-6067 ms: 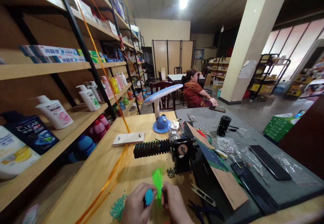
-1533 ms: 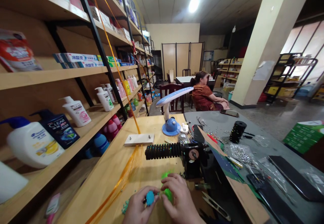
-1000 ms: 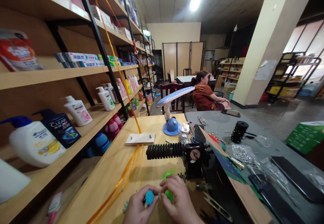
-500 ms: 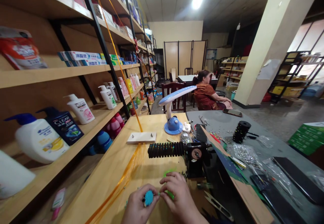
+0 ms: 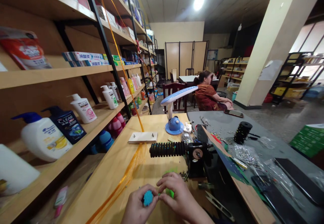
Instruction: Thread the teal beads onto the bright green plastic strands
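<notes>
At the bottom of the view my left hand (image 5: 138, 206) is closed round a small turquoise tuft (image 5: 147, 198). My right hand (image 5: 177, 197) is curled beside it, fingers pinched over a bright green bundle of fibres (image 5: 170, 192). The two hands touch above the wooden table (image 5: 152, 126). Just beyond them stands a black winding device (image 5: 196, 158) with a ribbed black roller (image 5: 167, 148) pointing left.
Orange strands (image 5: 126, 180) run from the table up to the shelves. A wooden block (image 5: 143, 137), a blue desk lamp (image 5: 174, 124), snips (image 5: 219, 207), a black spool (image 5: 241, 132) and plastic bags lie around. Bottles fill the left shelves (image 5: 63, 156). A person (image 5: 206, 94) sits behind.
Six seconds ago the green fibres stood fanned up between my hands; now my right hand covers them. The view has shifted slightly; both hands stay together at the table's near edge.
</notes>
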A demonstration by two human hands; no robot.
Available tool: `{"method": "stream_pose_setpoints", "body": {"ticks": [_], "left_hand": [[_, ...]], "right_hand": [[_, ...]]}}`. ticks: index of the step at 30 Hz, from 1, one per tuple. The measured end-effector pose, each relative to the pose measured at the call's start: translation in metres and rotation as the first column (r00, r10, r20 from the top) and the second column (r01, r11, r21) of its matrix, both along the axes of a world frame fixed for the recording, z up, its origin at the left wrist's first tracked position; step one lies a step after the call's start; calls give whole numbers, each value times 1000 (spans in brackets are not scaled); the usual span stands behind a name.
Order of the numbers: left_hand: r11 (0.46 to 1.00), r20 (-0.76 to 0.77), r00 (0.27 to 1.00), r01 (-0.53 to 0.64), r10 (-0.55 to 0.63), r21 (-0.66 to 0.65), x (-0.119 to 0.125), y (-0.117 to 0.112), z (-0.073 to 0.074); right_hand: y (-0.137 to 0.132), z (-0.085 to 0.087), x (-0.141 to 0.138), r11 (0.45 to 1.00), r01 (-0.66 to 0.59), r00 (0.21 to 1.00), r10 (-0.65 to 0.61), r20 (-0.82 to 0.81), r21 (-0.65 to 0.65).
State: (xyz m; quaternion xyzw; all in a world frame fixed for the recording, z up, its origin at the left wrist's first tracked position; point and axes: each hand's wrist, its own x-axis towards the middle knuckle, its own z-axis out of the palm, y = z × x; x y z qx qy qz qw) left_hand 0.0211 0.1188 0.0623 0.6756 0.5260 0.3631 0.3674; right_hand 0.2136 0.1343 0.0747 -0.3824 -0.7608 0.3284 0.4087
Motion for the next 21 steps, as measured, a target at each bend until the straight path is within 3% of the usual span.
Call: {"method": "stream_pose_setpoints", "body": {"ticks": [10, 17, 21], "left_hand": [[997, 69, 998, -3, 8, -78, -1, -4, 8], [998, 40, 999, -13, 15, -57, 3, -7, 12], [998, -15, 999, -51, 51, 28, 1, -15, 10]], "right_hand": [[2, -2, -1, 1000, -6, 1000, 6, -26, -19], [-1, -5, -3, 997, 8, 999, -11, 33, 75], [-4, -3, -5, 992, -14, 996, 2, 92, 127]]}}
